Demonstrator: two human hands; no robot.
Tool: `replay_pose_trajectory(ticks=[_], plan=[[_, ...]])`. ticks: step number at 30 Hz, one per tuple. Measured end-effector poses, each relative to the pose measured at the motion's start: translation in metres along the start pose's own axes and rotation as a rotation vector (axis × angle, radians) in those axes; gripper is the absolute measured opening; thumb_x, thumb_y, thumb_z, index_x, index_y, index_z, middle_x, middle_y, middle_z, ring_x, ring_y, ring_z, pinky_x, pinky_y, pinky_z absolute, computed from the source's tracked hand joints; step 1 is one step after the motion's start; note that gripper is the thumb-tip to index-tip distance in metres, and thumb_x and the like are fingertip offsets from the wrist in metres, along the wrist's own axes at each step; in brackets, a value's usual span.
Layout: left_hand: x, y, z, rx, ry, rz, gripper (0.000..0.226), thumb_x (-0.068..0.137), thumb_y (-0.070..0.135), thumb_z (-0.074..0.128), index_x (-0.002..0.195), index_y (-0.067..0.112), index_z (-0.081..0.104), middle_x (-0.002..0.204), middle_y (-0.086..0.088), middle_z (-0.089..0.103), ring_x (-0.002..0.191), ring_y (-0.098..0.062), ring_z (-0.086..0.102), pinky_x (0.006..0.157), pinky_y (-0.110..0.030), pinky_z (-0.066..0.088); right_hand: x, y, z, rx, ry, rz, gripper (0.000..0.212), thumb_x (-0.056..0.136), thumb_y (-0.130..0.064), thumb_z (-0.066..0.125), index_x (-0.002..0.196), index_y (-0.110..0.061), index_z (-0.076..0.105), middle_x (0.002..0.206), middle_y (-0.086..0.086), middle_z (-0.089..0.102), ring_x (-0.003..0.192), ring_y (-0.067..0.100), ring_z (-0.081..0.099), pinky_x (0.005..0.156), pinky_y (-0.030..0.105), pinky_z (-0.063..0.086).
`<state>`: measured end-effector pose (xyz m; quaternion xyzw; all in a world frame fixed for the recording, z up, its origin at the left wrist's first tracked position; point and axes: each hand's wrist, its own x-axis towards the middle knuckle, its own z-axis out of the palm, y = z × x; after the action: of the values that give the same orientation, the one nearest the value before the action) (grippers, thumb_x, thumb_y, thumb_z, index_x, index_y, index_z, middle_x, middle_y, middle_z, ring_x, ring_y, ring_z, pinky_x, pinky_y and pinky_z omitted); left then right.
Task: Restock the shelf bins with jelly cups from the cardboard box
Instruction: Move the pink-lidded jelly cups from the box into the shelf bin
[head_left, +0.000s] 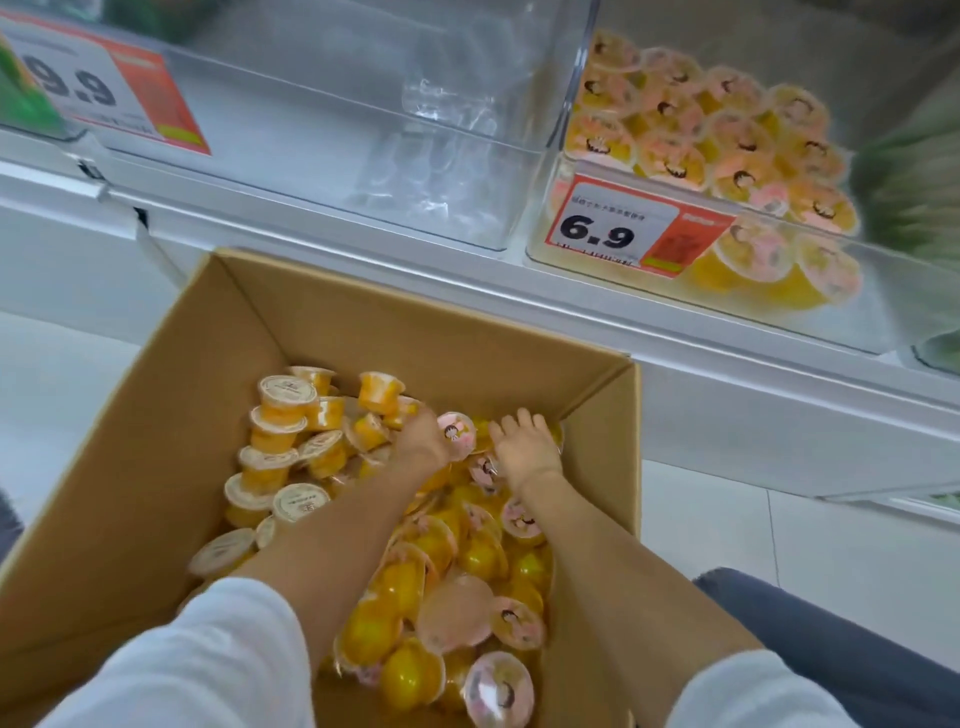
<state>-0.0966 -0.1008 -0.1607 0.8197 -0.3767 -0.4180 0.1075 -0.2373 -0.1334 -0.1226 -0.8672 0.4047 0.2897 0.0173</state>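
Observation:
An open cardboard box (156, 415) stands on the floor below the shelf, filled with several jelly cups. Orange cups with white lids (283, 415) pile on the left, yellow cups with pink cartoon lids (483, 551) on the right. My left hand (423, 441) reaches deep into the box, fingers curled on a pink-lidded jelly cup (457, 431). My right hand (524, 449) lies beside it, palm down with fingers spread over the cups. On the shelf, a clear bin (753, 291) on the right holds pink-lidded yellow cups; the clear middle bin (322, 135) holds no cups.
Price tags reading 6.9 (613, 228) and 9.9 (88, 83) hang on the bin fronts. A white shelf ledge (727, 374) runs above the box. My knee in dark jeans (841, 644) is at the right. Green packages (914, 192) sit at the far right.

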Motion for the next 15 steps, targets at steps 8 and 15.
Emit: replay_pose_trajectory(ticks=[8, 15], plan=[[0.012, -0.011, 0.0, -0.193, -0.018, -0.035, 0.028, 0.084, 0.017, 0.072, 0.091, 0.013, 0.045, 0.094, -0.005, 0.052, 0.091, -0.021, 0.049, 0.078, -0.03, 0.04, -0.007, -0.004, -0.006, 0.15, 0.079, -0.002, 0.05, 0.086, -0.029, 0.061, 0.127, -0.006, 0.043, 0.125, 0.015, 0.047, 0.116, 0.033, 0.047, 0.105, 0.04, 0.03], [-0.026, 0.005, -0.045, -0.498, -0.238, -0.157, 0.056, 0.092, 0.038, 0.058, 0.137, 0.007, 0.044, 0.131, -0.008, 0.054, 0.111, -0.021, 0.058, 0.084, -0.033, 0.054, -0.039, 0.004, -0.047, 0.621, 0.282, 0.118, 0.048, 0.086, -0.059, 0.051, 0.107, -0.015, 0.054, 0.104, 0.004, 0.06, 0.097, 0.026, 0.056, 0.074, 0.037, 0.045]])
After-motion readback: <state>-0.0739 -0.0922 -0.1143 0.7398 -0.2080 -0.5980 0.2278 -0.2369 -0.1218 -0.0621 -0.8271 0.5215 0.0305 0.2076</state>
